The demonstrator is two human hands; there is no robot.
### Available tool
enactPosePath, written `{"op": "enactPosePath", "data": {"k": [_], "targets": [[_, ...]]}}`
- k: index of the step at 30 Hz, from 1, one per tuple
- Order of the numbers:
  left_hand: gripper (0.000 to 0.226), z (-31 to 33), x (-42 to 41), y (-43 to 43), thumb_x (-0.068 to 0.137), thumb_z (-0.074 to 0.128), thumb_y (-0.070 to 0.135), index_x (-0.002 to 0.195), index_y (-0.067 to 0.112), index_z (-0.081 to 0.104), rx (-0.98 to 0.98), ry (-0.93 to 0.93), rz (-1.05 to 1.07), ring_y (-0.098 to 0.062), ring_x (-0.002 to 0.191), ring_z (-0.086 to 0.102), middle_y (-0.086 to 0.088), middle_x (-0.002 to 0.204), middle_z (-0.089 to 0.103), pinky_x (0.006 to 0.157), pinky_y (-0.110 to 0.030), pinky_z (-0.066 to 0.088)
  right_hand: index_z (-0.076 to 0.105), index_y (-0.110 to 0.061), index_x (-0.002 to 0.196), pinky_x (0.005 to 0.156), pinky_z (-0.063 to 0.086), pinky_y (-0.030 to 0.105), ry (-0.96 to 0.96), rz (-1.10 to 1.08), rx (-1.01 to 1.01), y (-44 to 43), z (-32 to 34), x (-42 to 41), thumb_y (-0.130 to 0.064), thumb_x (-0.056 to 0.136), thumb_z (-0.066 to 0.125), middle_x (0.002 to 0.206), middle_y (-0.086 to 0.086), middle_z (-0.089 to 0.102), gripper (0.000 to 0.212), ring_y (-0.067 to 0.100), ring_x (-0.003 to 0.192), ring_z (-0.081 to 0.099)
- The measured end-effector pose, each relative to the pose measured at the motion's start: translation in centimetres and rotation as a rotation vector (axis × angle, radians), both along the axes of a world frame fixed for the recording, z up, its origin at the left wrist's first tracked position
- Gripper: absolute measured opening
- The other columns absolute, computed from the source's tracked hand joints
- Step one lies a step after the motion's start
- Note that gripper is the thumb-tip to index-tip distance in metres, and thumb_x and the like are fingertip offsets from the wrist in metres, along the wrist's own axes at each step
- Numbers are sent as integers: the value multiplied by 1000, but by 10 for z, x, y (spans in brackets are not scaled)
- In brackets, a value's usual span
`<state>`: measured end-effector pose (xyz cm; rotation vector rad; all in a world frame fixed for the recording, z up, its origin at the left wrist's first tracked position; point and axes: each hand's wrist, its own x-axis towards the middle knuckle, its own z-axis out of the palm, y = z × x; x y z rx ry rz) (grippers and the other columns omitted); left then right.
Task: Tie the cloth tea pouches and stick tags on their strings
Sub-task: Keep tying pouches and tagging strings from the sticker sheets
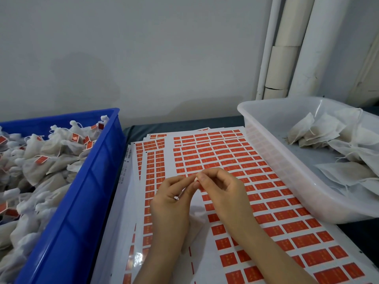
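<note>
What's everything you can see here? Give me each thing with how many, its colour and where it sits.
blue crate: one, blue, left side.
tied pouches: many, white with red tags, heaped in the blue crate.
sticker sheets: several, white with rows of red tags, stacked in the middle.
clear tub: one, translucent, right side.
untied pouches: several, off-white, in the clear tub.
white cloth: one, on the sheets under the hands, likely a pouch.
pipes: a few, white, against the back wall, right.
left hand, right hand: two, bare, above the sheets, together pinching a small pale piece.
</note>
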<state>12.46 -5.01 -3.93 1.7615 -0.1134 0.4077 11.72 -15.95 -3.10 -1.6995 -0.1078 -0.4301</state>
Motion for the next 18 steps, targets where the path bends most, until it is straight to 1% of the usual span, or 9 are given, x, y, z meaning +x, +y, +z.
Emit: {"op": "enactPosePath", "data": {"k": [2,4,6,7,8,10,12,13,18], "targets": [[16,-1,0,0,77,59,36,83,50,63,-18,13,-5,14,89,58,33,80,67,65,2,42,60,-38,86,73,49,8,-30,8,-55,1,-1,-1,-29,87,60,84,-21,66,10,-4,88,60],[17,-1,0,1,76,59,37,83,52,62,-40,45,0,4,84,64,36,81,66,63,-7,51,57,-41,89,77,48,8,-71,-2,-143,2,0,-1,-25,87,61,93,-19,62,17,-4,92,57],[15,-1,1,2,73,60,40,83,51,64,-83,90,8,-3,80,67,35,83,67,64,-15,53,54,-44,91,77,46,5,-85,-16,-179,3,1,-1,-25,87,62,98,-20,59,22,-7,94,54],[15,-1,1,3,73,61,40,83,50,65,-114,112,10,-3,79,67,33,83,68,64,-16,53,53,-45,93,76,45,4,-81,-21,-180,4,1,-1,-26,86,63,99,-22,59,23,-8,94,54],[16,0,1,3,72,61,41,84,49,67,-147,137,8,0,78,66,31,83,69,62,-16,54,53,-46,94,75,45,4,-70,-26,-174,4,1,-1,-28,85,64,98,-24,59,23,-10,94,54],[21,4,0,3,67,62,44,86,43,71,-236,199,-8,3,68,65,22,80,72,51,-13,51,53,-45,96,74,47,5,-41,-36,-139,3,1,-1,-31,84,65,93,-26,60,22,-10,92,55],[23,8,-1,3,63,65,46,81,37,76,-344,281,-42,-2,55,61,12,75,73,48,-12,47,55,-41,97,72,48,6,-24,-33,-70,2,1,0,-29,83,66,88,-24,63,21,-8,90,58],[24,10,-2,4,62,66,46,80,35,78,-387,313,-67,-5,54,60,8,74,72,48,-15,47,56,-38,97,71,48,6,-17,-29,-42,2,1,-1,-28,83,66,87,-23,63,20,-7,89,59],[21,15,-4,4,68,67,40,86,38,77,-483,361,-153,-15,70,58,3,80,73,51,-17,46,59,-32,94,67,47,5,-10,-26,21,0,2,-1,-26,82,66,85,-21,67,15,-7,86,62]]}}
